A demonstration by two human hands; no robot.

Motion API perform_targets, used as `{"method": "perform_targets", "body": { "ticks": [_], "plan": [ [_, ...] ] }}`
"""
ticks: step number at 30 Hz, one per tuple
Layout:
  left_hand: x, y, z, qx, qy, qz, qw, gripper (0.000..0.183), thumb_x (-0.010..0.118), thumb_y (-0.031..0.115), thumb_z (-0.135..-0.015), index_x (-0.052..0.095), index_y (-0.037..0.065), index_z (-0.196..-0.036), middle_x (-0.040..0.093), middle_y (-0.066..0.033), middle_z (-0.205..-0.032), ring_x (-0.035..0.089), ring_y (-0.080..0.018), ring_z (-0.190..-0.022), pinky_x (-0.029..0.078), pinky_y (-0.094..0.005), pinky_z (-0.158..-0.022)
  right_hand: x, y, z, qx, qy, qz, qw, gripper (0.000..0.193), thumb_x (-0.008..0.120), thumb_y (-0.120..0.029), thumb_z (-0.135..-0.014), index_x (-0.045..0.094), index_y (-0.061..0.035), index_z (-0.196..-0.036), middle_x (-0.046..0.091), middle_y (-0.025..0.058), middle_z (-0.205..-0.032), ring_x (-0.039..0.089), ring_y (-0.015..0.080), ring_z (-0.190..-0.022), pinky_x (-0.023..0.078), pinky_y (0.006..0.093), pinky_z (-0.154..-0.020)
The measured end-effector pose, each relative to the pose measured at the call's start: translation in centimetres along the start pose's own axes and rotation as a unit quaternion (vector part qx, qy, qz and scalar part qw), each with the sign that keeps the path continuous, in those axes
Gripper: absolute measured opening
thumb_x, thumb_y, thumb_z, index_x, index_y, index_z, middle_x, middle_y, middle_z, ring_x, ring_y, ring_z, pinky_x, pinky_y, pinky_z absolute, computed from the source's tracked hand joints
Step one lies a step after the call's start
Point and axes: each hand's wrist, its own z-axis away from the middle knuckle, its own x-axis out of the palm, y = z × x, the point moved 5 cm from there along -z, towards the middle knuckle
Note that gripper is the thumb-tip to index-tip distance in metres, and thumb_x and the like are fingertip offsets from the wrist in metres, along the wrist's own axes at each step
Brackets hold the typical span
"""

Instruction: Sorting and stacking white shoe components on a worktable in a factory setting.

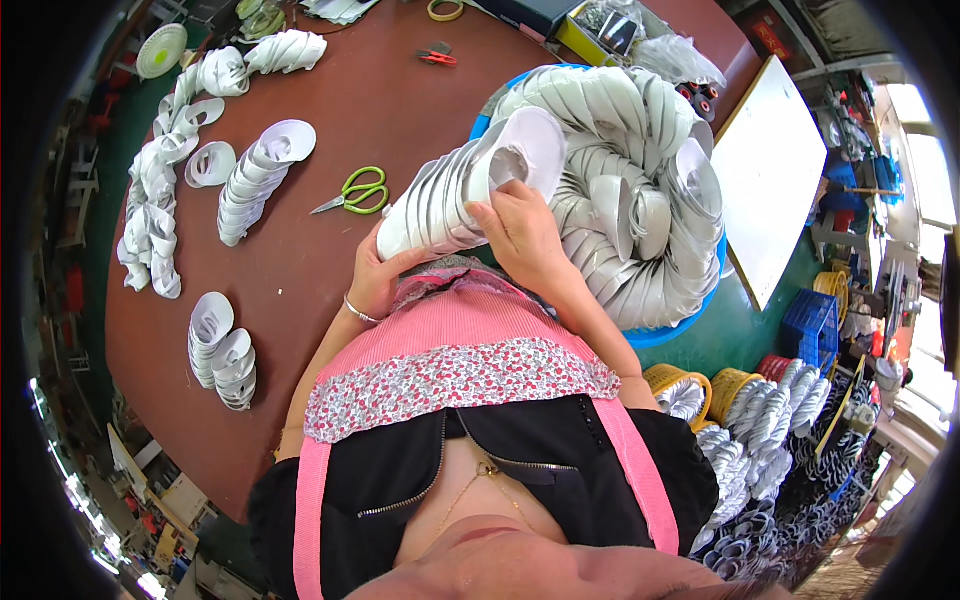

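A nested stack of white shoe uppers (430,210) is held tilted in front of my apron, its wide end up and to the right. My left hand (375,275) is closed round the lower left end of the stack. My right hand (520,235) grips the edge of the upper at the wide end, with the thumb on the outside and the fingertips partly hidden in the opening. Just right of my right hand, a large coil of nested white uppers (640,210) fills a blue round tub (715,290).
Green-handled scissors (362,190) lie left of the stack on the brown table (300,310). Shorter stacks (262,180) and a long row of uppers (155,200) lie farther left. Red snips (437,57) and a tape roll (445,10) are at the back. Yellow baskets (665,378) stand lower right.
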Motion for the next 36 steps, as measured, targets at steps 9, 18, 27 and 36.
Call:
{"method": "perform_targets", "body": {
  "ticks": [9, 18, 27, 36],
  "plan": [
    [-7.5, -1.8, 1.6, -0.002, 0.101, 0.131, 0.986, 0.050, 0.056, 0.017, -0.095, 0.046, -0.009, -0.136, 0.060, -0.0157, -0.129, 0.059, -0.0235, -0.118, 0.045, -0.0367, -0.103, 8.8, 1.2, -2.2, -0.056, -0.107, 0.042, 0.992, 0.027, 0.061, -0.028, -0.094, 0.068, -0.0034, -0.099, 0.069, 0.0152, -0.090, 0.062, 0.0355, -0.095, 0.043, 0.0440, -0.084],
    [-24.8, -7.3, 7.4, 0.018, 0.373, 0.285, 0.883, 0.046, 0.048, 0.041, -0.102, 0.063, 0.000, -0.117, 0.068, -0.0121, -0.113, 0.067, -0.0240, -0.102, 0.051, -0.0376, -0.091, 27.9, -2.4, -6.6, -0.133, -0.277, -0.076, 0.948, 0.028, 0.071, -0.030, -0.084, 0.071, -0.0059, -0.097, 0.071, 0.0162, -0.089, 0.067, 0.0348, -0.085, 0.046, 0.0478, -0.074],
    [-43.6, -14.2, 9.9, -0.023, 0.525, 0.149, 0.838, 0.036, 0.058, 0.040, -0.096, 0.062, 0.004, -0.102, 0.066, -0.0053, -0.090, 0.065, -0.0167, -0.078, 0.056, -0.0354, -0.075, 43.9, -2.9, -9.1, -0.109, -0.325, 0.099, 0.934, 0.038, 0.069, -0.037, -0.087, 0.067, 0.0006, -0.094, 0.068, 0.0208, -0.079, 0.066, 0.0402, -0.077, 0.045, 0.0487, -0.075],
    [-40.3, -6.1, 22.1, 0.057, 0.523, -0.129, 0.841, 0.020, 0.056, 0.023, -0.100, 0.061, 0.004, -0.103, 0.068, -0.0065, -0.092, 0.065, -0.0141, -0.082, 0.053, -0.0281, -0.076, 44.2, -1.9, -9.5, 0.086, -0.316, -0.074, 0.942, 0.033, 0.071, -0.025, -0.091, 0.067, 0.0069, -0.098, 0.071, 0.0132, -0.086, 0.067, 0.0225, -0.080, 0.050, 0.0365, -0.073]
  ]
}}
